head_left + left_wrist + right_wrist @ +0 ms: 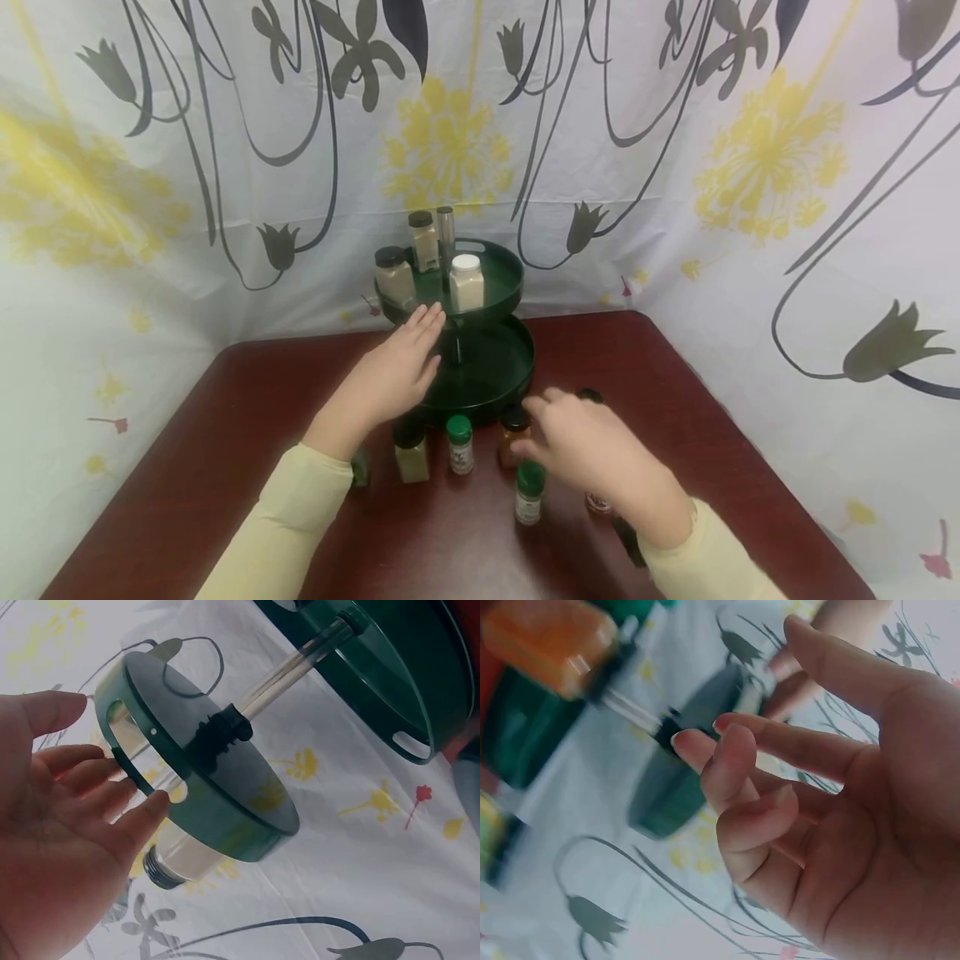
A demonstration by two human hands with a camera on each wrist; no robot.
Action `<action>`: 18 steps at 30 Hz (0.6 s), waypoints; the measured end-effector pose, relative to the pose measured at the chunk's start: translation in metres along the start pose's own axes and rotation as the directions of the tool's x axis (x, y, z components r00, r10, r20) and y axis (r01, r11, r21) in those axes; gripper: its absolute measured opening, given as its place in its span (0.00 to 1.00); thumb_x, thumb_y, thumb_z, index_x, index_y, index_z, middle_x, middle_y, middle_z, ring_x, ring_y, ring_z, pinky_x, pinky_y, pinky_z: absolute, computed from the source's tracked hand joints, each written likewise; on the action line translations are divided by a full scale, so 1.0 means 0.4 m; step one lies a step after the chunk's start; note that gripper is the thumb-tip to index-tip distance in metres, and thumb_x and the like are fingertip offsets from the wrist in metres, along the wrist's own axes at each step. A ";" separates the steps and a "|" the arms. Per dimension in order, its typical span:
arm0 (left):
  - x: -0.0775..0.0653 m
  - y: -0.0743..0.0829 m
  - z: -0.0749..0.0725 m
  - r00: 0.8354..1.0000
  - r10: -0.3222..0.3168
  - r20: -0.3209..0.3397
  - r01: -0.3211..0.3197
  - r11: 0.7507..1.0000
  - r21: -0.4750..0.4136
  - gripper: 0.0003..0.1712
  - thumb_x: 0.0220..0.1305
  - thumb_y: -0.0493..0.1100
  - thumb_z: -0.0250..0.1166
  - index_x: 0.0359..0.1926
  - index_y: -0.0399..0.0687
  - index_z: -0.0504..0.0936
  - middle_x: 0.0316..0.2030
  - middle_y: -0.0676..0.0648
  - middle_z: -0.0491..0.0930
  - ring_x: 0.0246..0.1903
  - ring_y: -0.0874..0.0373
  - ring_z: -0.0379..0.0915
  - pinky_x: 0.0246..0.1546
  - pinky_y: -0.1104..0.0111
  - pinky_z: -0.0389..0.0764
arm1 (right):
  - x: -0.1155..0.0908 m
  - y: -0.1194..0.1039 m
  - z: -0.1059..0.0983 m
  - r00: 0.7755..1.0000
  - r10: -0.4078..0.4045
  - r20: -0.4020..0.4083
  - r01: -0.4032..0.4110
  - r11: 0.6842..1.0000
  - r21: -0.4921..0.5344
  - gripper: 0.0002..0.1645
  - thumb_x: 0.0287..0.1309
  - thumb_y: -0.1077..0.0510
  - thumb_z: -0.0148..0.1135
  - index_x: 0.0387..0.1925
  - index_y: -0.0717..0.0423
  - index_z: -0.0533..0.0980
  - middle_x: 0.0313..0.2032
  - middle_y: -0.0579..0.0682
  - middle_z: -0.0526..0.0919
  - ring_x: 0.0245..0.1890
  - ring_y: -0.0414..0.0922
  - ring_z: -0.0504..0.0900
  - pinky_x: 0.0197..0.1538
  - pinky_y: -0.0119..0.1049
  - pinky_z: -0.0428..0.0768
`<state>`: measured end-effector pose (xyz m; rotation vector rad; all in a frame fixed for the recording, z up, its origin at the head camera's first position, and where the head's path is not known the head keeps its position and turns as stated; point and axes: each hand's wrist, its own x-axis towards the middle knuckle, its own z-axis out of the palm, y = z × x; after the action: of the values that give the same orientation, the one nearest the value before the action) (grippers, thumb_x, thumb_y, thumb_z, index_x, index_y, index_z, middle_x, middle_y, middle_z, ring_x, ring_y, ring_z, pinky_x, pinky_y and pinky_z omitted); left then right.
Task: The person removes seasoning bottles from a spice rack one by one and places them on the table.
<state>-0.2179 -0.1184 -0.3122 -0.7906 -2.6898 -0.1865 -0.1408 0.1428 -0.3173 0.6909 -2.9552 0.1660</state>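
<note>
A two-tier dark green stand has an upper tray (512, 287) and a lower tray (498, 367). On the upper tray stand a white-lidded jar (467, 287) and two black-lidded jars of pale powder, one at the front left (395, 279), one behind (425, 246). My left hand (390, 367), fingers extended, is at the upper tray's front left rim; contact is unclear. My right hand (588, 442) hovers with loosely bent fingers beside a black-lidded jar of orange-brown spice (510, 450), holding nothing. In the right wrist view an orange jar (551, 645) appears blurred.
Before the stand, on the dark red table (277, 400), are a black-lidded jar of greenish powder (412, 462) and two green-capped shakers, one nearer the stand (461, 454), one in front (528, 504). My right arm partly hides a red-bottomed container (597, 503). Patterned curtains (645, 208) surround the table.
</note>
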 end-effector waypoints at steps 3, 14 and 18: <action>-0.007 -0.022 -0.005 0.997 -0.039 -0.067 0.037 0.999 -0.040 0.34 0.71 0.47 0.53 0.73 0.43 0.57 0.73 0.44 0.52 0.70 0.51 0.48 0.63 0.52 0.65 | 0.040 0.009 -0.061 0.999 -0.010 -0.039 0.010 1.000 -0.007 0.33 0.57 0.36 0.62 0.57 0.53 0.76 0.49 0.52 0.79 0.44 0.48 0.80 0.43 0.47 0.82; 0.022 -0.128 -0.029 0.922 -0.382 -0.057 0.358 0.901 -0.244 0.48 0.71 0.62 0.47 0.76 0.37 0.39 0.73 0.34 0.41 0.70 0.41 0.42 0.66 0.45 0.54 | 0.242 0.025 -0.190 0.988 -0.078 -0.130 0.085 0.995 0.046 0.30 0.65 0.45 0.58 0.62 0.56 0.70 0.54 0.54 0.73 0.51 0.48 0.75 0.50 0.46 0.78; 0.053 -0.161 -0.027 0.903 -0.430 0.020 0.408 0.840 -0.358 0.54 0.68 0.71 0.42 0.76 0.40 0.32 0.74 0.34 0.39 0.70 0.39 0.42 0.68 0.45 0.50 | 0.318 0.015 -0.198 0.981 -0.085 -0.176 0.098 0.993 0.068 0.33 0.67 0.44 0.55 0.67 0.57 0.65 0.59 0.57 0.68 0.51 0.49 0.73 0.50 0.46 0.77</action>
<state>-0.2668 -0.1643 -0.2968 -0.2552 -2.7681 -0.8079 -0.2511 0.1030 -0.2238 0.7779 -2.7581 0.3157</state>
